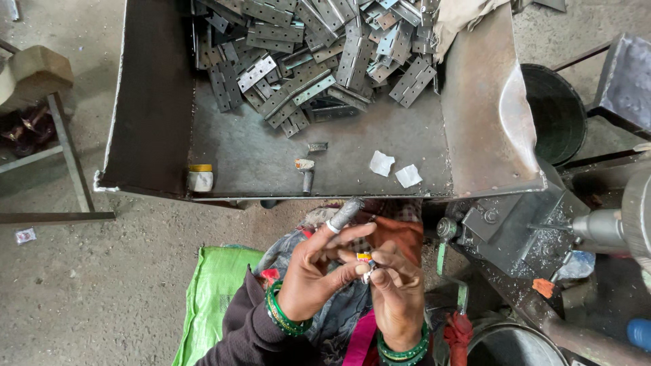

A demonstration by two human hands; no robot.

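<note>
Between your two hands, close over your lap, sits the small yellow-and-white roll (365, 257): your left hand (313, 278), whose forefinger already wears a grey wrap (344, 213), closes on it from one side, and your right hand (395, 291) pinches it with thumb and fingertips from the other. I think it is better to keep the roll low and near the body and to pull slowly, with both pinches firm. Beyond the grip, the metal tray (264, 163) carries a heap of hinges (319, 54) and two white scraps (393, 169).

Hinges (319, 61) in tray (271, 163)
</note>
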